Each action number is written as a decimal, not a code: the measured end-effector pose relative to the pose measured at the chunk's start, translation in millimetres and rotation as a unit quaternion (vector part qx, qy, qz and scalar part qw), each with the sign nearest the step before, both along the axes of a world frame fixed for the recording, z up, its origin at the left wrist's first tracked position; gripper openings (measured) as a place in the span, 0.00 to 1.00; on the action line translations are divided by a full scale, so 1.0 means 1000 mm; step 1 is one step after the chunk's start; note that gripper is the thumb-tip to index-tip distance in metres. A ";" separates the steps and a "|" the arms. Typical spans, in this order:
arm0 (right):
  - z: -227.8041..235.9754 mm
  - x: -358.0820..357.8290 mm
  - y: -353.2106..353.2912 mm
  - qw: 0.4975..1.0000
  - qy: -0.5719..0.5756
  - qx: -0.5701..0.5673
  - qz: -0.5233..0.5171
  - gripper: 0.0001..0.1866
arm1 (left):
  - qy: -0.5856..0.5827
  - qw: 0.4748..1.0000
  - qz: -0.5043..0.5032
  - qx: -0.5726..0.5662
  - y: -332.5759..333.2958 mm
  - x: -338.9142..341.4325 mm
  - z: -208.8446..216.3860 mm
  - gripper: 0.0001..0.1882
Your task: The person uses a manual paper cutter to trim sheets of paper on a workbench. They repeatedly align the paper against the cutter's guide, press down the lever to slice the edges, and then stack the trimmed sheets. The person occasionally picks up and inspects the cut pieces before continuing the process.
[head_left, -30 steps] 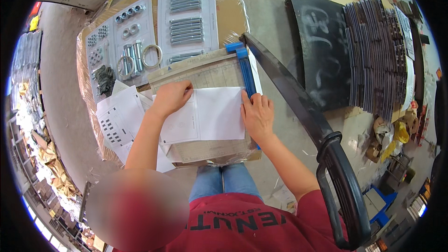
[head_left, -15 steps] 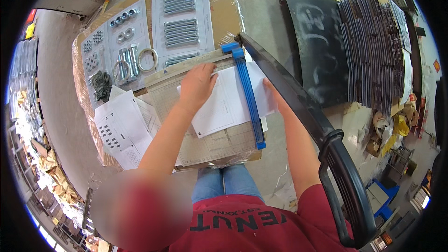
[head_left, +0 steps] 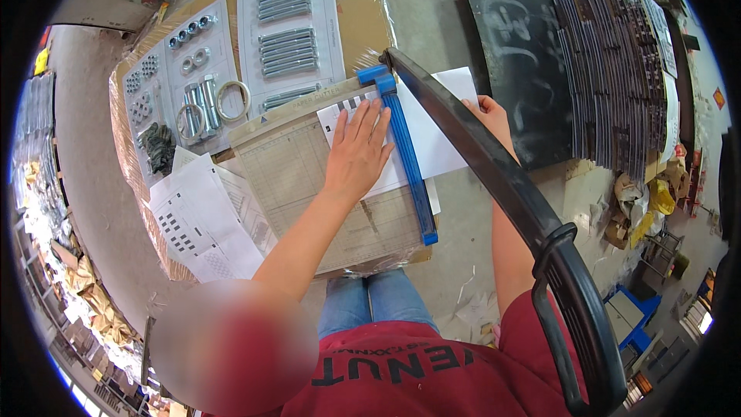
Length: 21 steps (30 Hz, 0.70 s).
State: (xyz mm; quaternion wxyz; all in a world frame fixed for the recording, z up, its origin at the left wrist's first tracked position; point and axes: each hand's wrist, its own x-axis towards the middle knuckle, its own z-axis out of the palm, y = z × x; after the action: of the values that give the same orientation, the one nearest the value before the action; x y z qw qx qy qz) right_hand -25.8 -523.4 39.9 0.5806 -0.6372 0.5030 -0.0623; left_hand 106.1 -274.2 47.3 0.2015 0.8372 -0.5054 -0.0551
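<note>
Beneath our left grip (head_left: 357, 148), flat with fingers slightly spread, a thin, smooth white sheet (head_left: 428, 139) crosses the gridded paper cutter (head_left: 285, 177) toward our right grip (head_left: 491, 116), where we pinch its edge.

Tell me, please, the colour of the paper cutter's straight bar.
Blue; the straight bar shows best in the head view.

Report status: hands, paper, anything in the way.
Left hand flat on paper; right hand pinching its right edge. Paper runs under blue guard. Raised black cutter arm crosses view over paper.
</note>
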 end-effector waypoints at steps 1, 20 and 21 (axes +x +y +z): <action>0.000 0.000 -0.002 1.000 -0.001 0.003 -0.001 0.15 | -0.001 1.000 0.001 0.000 -0.002 0.000 -0.001 0.33; -0.014 0.000 -0.009 1.000 -0.001 0.005 -0.004 0.21 | 0.006 1.000 0.013 -0.017 -0.005 0.002 -0.027 0.34; -0.016 -0.001 -0.010 1.000 -0.001 0.009 -0.003 0.21 | 0.008 1.000 0.012 -0.016 -0.005 0.002 -0.027 0.35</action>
State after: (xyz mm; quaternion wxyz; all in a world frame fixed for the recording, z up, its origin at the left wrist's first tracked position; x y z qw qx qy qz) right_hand -26.4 -532.9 24.2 0.5866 -0.6306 0.5046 -0.0607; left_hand 108.5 -279.7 20.0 0.2198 0.8396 -0.4941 -0.0513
